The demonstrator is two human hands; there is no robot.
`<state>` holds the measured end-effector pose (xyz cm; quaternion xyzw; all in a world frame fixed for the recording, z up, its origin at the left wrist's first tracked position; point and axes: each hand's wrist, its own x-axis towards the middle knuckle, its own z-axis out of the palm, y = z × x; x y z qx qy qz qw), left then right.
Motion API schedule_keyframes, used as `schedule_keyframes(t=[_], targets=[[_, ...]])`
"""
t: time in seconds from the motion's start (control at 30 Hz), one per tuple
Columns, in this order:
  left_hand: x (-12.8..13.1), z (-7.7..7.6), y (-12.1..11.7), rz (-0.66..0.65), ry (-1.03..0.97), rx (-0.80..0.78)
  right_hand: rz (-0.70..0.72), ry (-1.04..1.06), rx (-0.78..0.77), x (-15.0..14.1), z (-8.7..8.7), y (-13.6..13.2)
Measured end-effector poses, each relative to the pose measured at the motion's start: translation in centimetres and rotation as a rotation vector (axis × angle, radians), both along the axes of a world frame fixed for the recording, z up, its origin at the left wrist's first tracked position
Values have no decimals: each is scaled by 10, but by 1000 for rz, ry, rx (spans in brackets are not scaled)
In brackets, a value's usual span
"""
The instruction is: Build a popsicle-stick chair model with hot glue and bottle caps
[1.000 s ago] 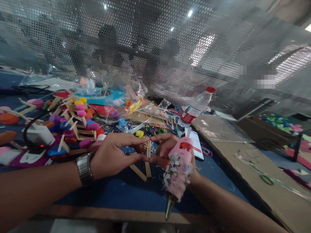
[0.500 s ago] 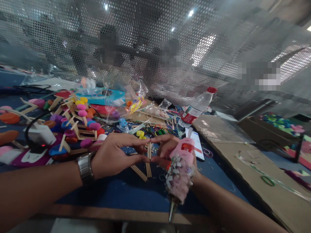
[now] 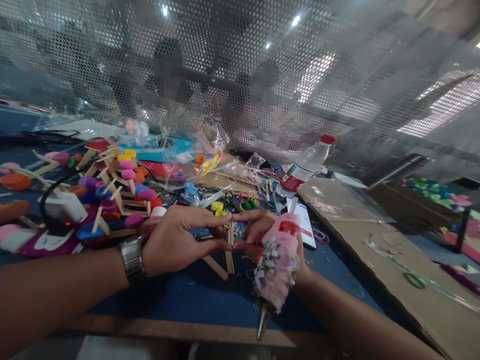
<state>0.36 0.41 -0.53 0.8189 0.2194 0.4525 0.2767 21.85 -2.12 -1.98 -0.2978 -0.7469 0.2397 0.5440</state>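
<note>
My left hand [image 3: 176,240] and my right hand [image 3: 257,231] meet over the blue table top [image 3: 180,295], each pinching a small frame of wooden sticks [image 3: 229,250] between thumb and forefinger. The sticks stand on edge, and one slants away to the lower left. A pink glue gun [image 3: 276,260], crusted with dried glue and paper bits, is tucked in my right palm, its metal nozzle pointing down toward me. A metal watch sits on my left wrist.
Finished stick-and-bottle-cap pieces [image 3: 120,190] crowd the left, beside a white power adapter [image 3: 65,207]. Plastic bags, rubber bands [image 3: 243,203], a phone [image 3: 302,222] and a water bottle [image 3: 302,170] lie behind. Cardboard [image 3: 393,260] lies right. People sit beyond a perforated screen.
Both hands keep their pinch on the sticks almost unmoved. The glue gun shifted slightly in my right hand, its nozzle swinging a little.
</note>
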Motion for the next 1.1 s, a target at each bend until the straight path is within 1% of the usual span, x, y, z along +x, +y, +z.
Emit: schedule_keyframes(t=[0.17, 0.4, 0.63, 0.83, 1.1], targets=[[1, 0, 0, -20, -28, 15, -6, 0, -7, 2, -3, 0], [1, 0, 0, -12, -34, 13, -1, 15, -25, -1, 4, -1], [1, -1, 1, -12, -48, -4, -26, -4, -40, 0, 2, -1], [0, 0, 1, 10, -23, -22, -20, -4, -43, -1, 4, -1], [-1, 6, -1, 52, 58, -41, 11, 5, -42, -3, 6, -1]])
